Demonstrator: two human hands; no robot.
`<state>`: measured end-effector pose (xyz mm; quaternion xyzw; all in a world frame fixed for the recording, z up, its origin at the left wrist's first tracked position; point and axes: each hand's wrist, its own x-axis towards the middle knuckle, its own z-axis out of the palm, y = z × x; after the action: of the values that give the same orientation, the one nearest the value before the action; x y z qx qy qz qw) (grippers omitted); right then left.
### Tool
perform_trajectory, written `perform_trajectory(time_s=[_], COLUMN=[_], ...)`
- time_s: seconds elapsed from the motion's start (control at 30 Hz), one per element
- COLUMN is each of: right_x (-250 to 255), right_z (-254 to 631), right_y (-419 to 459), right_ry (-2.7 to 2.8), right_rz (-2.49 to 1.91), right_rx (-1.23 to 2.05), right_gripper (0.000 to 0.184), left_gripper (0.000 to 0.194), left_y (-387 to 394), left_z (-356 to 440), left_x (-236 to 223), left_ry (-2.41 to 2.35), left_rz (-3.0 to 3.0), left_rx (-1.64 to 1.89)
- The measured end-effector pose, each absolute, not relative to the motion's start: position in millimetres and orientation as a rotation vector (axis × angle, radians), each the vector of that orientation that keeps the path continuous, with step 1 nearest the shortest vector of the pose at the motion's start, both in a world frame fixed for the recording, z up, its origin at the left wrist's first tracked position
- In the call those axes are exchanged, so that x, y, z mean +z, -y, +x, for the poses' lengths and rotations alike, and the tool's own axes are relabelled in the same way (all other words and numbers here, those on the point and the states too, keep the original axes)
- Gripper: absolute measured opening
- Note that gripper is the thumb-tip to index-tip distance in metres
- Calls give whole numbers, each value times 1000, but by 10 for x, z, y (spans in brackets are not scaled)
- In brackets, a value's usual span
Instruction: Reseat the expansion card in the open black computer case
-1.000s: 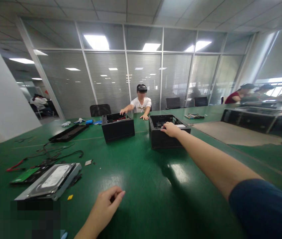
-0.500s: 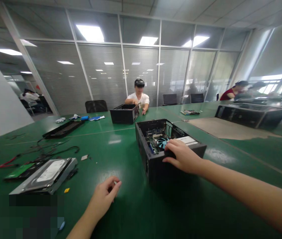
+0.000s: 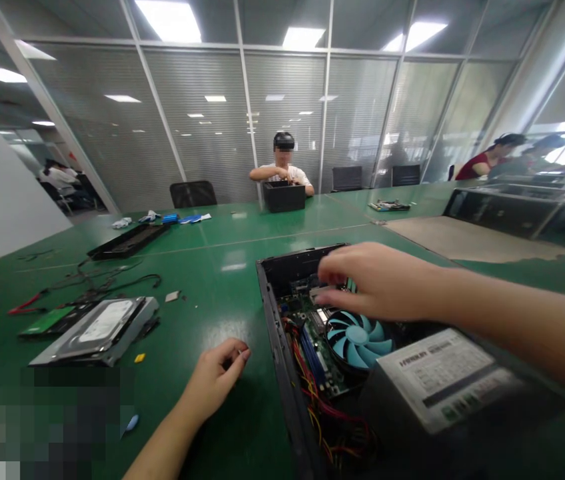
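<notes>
Right hand [image 3: 382, 283] over open case [image 3: 282, 347], fingers loosely spread, empty. Left hand [image 3: 217, 380] curled on worktop [image 3: 202, 267] beside case, contents unclear. Reach gently; avoid fan [image 3: 357, 337].

The right hand [image 3: 380, 280] covers part of the board inside the open computer case [image 3: 282, 347]; whether it touches anything there cannot be told. The case is cut off by the bottom edge. The label on the power supply [image 3: 437, 380] is too small to read. A blurred patch [image 3: 42, 420] hides the lower left corner.
</notes>
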<state>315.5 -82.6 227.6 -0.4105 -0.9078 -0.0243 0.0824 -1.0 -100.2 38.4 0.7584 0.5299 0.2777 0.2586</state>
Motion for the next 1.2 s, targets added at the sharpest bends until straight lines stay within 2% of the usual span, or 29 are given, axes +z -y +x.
perform_trajectory(time_s=[0.07, 0.17, 0.33, 0.67, 0.9, 1.03, 1.2], right_x=[2121, 1715, 1256, 1145, 1300, 1471, 1527], right_z=[3006, 2851, 2852, 2809, 2855, 2962, 3131], right_y=[273, -313, -626, -624, -569, -561, -671], right_ry=[2817, 2993, 3052, 2954, 2934, 2939, 2989], right_rz=[-1336, -1470, -1430, -1479, -1462, -1219, -979], right_rx=[-233, -386, -449, -530, -540, -305, 317], right_gripper=[38, 33, 27, 17, 27, 22, 24], left_gripper=[31, 31, 31, 32, 31, 30, 29], left_y=[997, 990, 972, 966, 979, 989, 977], left_z=[-23, -59, -88, -30, -29, -12, 9], left_x=[377, 372, 369, 306, 328, 347, 355], left_ry=[-1435, -1440, -1436, -1368, -1357, -1339, -1347], left_rz=[2046, 2042, 2075, 2129, 2143, 2147, 2140], left_rx=[749, 758, 764, 667, 652, 637, 610])
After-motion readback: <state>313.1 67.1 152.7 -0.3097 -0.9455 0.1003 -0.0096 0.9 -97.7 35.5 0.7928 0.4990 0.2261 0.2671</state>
